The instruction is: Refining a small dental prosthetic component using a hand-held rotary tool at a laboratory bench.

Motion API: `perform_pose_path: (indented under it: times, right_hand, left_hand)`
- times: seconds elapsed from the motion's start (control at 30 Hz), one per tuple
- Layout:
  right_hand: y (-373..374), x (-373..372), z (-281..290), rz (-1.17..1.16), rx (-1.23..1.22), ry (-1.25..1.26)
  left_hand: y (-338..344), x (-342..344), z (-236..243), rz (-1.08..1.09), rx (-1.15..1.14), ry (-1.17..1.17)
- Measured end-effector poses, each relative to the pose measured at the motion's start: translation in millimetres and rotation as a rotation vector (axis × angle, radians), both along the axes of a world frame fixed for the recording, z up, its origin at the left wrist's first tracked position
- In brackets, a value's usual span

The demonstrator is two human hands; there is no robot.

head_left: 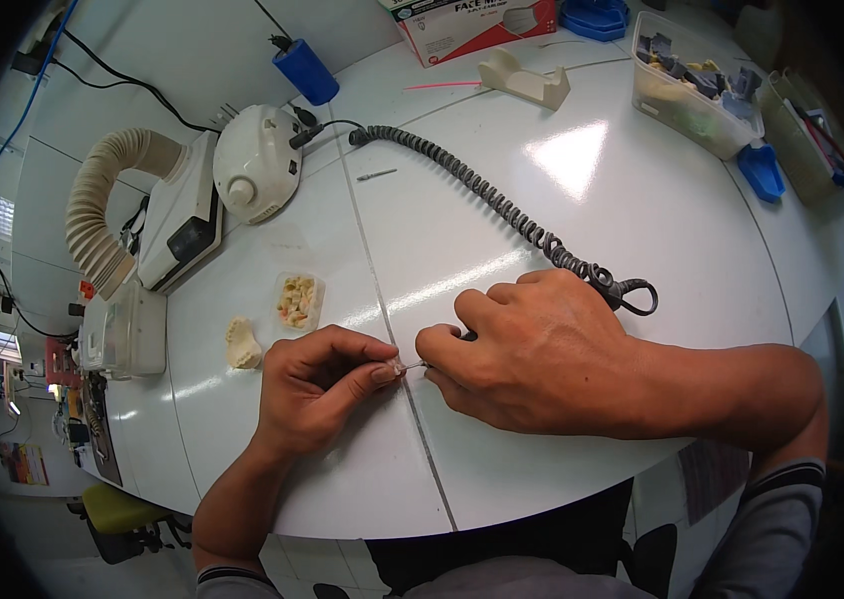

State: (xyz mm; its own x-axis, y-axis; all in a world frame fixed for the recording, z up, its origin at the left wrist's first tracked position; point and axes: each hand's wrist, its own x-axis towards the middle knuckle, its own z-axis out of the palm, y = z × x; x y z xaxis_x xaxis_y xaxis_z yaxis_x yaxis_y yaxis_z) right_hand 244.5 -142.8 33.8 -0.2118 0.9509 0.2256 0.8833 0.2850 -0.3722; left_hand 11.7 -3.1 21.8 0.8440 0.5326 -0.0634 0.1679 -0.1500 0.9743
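Note:
My left hand (314, 387) pinches a small pale piece (399, 366) between thumb and fingertips; most of it is hidden, so its kind is unclear. My right hand (540, 351) is wrapped round a rotary handpiece, mostly covered by the fingers. From it a thin metal bur (415, 365) points left, its tip at or very close to the pale piece. A coiled black cord (487, 192) runs from behind the right hand to a white control unit (258, 165). Left of centre lie a clear box of tooth-like pieces (299, 301) and a cream dental cast (242, 343).
A white machine with a ribbed hose (102, 190) stands at the left. Farther back are a blue cylinder (306, 72), a mask box (477, 28) and a cream stand (525, 80). A bin of grey and cream pieces (697, 90) sits far right. A loose bur (377, 175) lies near the cord.

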Motion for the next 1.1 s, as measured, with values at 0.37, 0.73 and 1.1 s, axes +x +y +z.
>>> perform_pose_path:
  times: [0.37,0.73,1.1]
  right_hand:
    - [0.0,-1.0,1.1,0.019,-0.006,-0.023]
    - [-0.4,2.2,1.5,0.018,-0.012,-0.019]
    - [-1.0,-1.0,2.4,0.036,0.009,-0.054]
  left_hand:
    - [-1.0,1.4,1.0,0.001,0.056,0.030]
    - [-1.9,2.9,2.1,-0.010,0.058,0.046]
    - [2.2,0.9,-0.8,-0.054,0.050,0.037]
